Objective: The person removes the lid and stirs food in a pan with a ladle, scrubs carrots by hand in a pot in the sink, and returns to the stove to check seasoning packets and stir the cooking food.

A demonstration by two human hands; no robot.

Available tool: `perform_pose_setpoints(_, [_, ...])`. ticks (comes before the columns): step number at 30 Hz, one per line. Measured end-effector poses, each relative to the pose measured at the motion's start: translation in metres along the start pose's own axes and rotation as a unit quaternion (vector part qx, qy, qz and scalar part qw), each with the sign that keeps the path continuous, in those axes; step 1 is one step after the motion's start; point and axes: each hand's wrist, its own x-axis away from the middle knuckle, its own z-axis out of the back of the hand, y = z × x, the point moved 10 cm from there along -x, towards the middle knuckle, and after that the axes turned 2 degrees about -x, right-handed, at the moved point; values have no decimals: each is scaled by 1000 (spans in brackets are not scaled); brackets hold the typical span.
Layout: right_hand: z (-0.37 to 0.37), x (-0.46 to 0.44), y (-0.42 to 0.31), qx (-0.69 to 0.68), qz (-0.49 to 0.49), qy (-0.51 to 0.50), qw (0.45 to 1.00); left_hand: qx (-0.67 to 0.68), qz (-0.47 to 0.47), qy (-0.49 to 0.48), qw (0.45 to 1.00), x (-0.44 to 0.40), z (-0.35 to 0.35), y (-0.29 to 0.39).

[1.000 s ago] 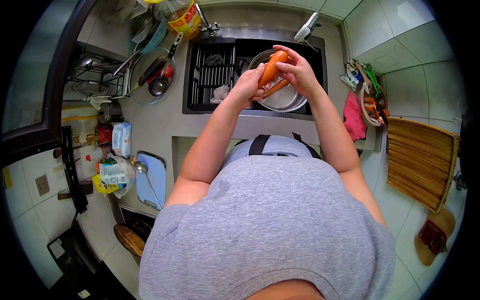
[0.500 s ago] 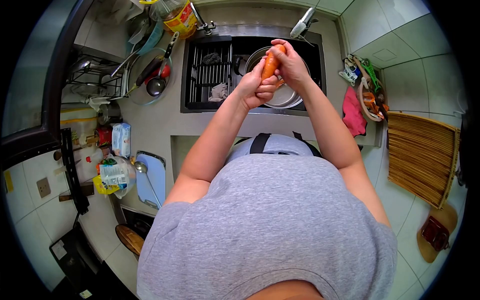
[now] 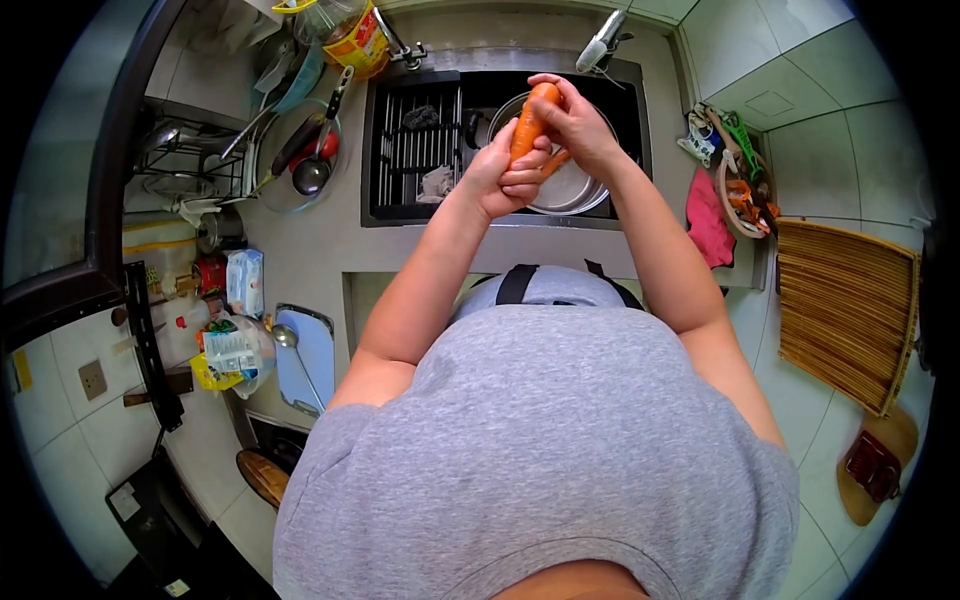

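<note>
An orange carrot [image 3: 533, 122] is held upright-tilted between both hands over the sink [image 3: 640, 180]. My left hand [image 3: 500, 176] wraps its fingers round the carrot's lower end. My right hand [image 3: 580, 125] grips its upper end, thumb and fingers on either side. Below the hands stands a round metal pot [image 3: 572, 192] in the sink, with another carrot [image 3: 555, 163] partly visible in it behind my fingers.
A black drying rack [image 3: 400, 150] fills the sink's left side. The faucet [image 3: 601, 42] rises behind it. On the left counter are a glass bowl [image 3: 282, 190] with a ladle [image 3: 311, 176] and a blue board [image 3: 305, 365]. A pink cloth [image 3: 708, 222] hangs at right.
Both hands have shifted slightly left with the carrot. My right hand's fingers have closed more around the upper end, and the carrot stands more upright than a second ago.
</note>
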Motion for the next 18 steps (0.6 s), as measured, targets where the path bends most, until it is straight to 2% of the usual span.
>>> perform_pose_setpoints(1, [-5,2,0,46,8,-52,998,8,-15,-12,1000,1,-2,5])
perform_pose_setpoints(4, [-7,0,-7,110,63,-39,991,21,-29,-19,999,1,-4,10])
perform_pose_setpoints(5, [-7,3,-16,144,88,20,985,-6,-26,3,1000,2,-1,11])
perform_pose_setpoints(6, [-8,0,-11,143,88,20,986,-34,-22,26,999,2,2,11])
perform_pose_setpoints(8, [15,-6,-7,232,110,148,955,-18,-10,21,1000,-2,-3,5])
perform_pose_setpoints(9, [14,-5,-18,277,179,176,927,1,3,17,1000,-2,-5,0])
perform_pose_setpoints(10, [20,-8,-17,276,178,177,928,1,4,18,1000,-2,-1,-2])
perform_pose_setpoints(11, [29,-17,-2,149,115,127,974,8,13,-4,1000,-3,-1,-5])
perform_pose_setpoints(12, [30,-22,10,18,49,74,996,13,21,-27,999,-2,-5,-6])
perform_pose_setpoints(14, [27,-20,8,5,30,42,999,38,23,-41,998,2,-5,-1])
perform_pose_setpoints(16, [5,-13,1,-95,13,-49,994,94,23,-59,994,4,-6,8])
perform_pose_setpoints(18, [-8,-10,-7,-143,3,-76,987,91,26,-91,991,4,-11,9])
